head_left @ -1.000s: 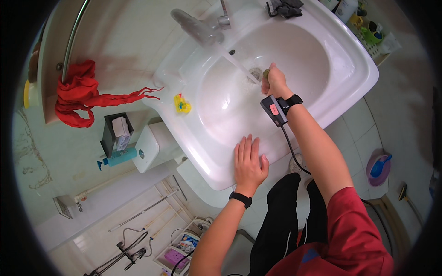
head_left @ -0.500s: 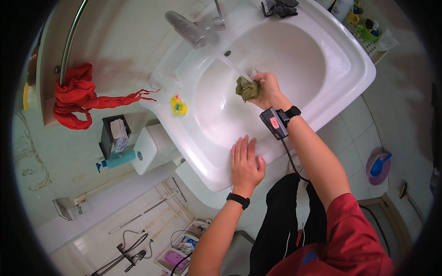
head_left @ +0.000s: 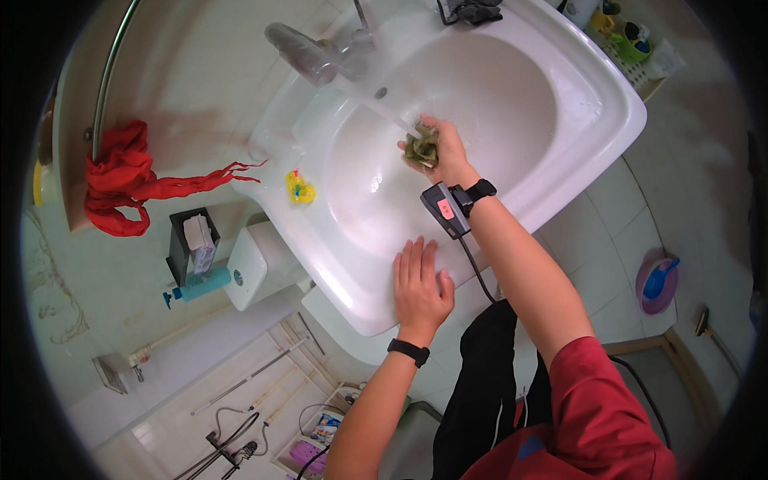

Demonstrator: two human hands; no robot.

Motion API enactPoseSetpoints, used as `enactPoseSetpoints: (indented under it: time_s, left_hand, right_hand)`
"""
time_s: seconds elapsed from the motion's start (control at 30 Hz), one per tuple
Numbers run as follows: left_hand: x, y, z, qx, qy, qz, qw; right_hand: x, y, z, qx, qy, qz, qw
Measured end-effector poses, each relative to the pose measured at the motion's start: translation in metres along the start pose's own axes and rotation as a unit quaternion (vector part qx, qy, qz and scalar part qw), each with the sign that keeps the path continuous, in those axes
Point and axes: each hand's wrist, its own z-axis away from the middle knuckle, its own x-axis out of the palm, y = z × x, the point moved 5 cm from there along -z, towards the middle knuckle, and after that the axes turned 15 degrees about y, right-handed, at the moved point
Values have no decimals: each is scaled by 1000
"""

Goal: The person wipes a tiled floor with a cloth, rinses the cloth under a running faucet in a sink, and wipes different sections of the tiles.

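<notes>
My right hand [head_left: 451,154] is inside the white sink [head_left: 336,280], with its fingers curled round a crumpled olive-green cloth [head_left: 422,147]. Water [head_left: 373,104] streams from the tap [head_left: 308,54] onto the cloth, above the basin floor. My left hand [head_left: 420,288] lies flat on the sink's front rim, fingers stretched out and holding nothing. A dark device with a cable is strapped at my right wrist; a black band circles the left one.
A small yellow toy-like thing [head_left: 300,187] lies on the left rim, and a dark grey cloth [head_left: 470,10] on the back rim. Red cloth [head_left: 124,180] hangs from a rail. A teal pump bottle [head_left: 204,286] stands left. A purple basin [head_left: 658,286] is on the floor.
My right hand has turned, and its fingers now show on both sides of the cloth, still under the water. The whole view has shifted slightly. The left hand stays on the rim.
</notes>
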Motion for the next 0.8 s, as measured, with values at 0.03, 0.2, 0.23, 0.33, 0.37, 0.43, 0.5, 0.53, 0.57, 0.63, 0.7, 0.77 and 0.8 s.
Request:
enactPoseSetpoints:
  time_s: [0.03, 0.2, 0.23, 0.33, 0.37, 0.43, 0.5, 0.53, 0.57, 0.63, 0.7, 0.77, 0.8]
  left_hand:
    - [-1, -1, 0, -2, 1, 0, 1000]
    - [0, 1, 0, -1, -6, -1, 1000]
    - [-2, 0, 0, -1, -12, -2, 1000]
    - [-2, 0, -1, -6, -15, -2, 1000]
    - [-3, -2, -1, -5, -16, -5, 1000]
    - [-3, -4, 1, -6, -14, -12, 1000]
    - [-2, -5, 2, -3, -15, -16, 1000]
    - [-2, -3, 2, 0, -16, -17, 1000]
    - [-2, -1, 1, 2, -16, -16, 1000]
    - [-1, 0, 0, 7, -14, -17, 1000]
    - [1, 0, 1, 8, -15, -18, 1000]
    - [0, -1, 2, 7, -17, -20, 1000]
    - [0, -2, 2, 7, -16, -20, 1000]
  right_hand:
    - [4, 1, 1, 14, -10, -39, 999]
    - [13, -4, 1, 77, -50, -157, 983]
    - [14, -4, 3, 67, -43, -174, 982]
    - [16, -11, 14, 35, -69, -137, 988]
    - [19, -15, 21, 13, -103, -83, 991]
    - [22, -16, 28, 76, -106, -83, 988]
    - [27, -10, 34, 138, -109, -83, 981]
    - [26, -10, 33, 120, -79, -92, 985]
    - [25, -9, 31, 103, -49, -102, 988]
    - [28, -11, 27, 86, -36, -82, 992]
    - [29, -12, 23, 70, -23, -60, 996]
    - [28, -14, 20, 21, -3, -69, 997]
    - [28, -15, 19, 22, -3, -69, 997]
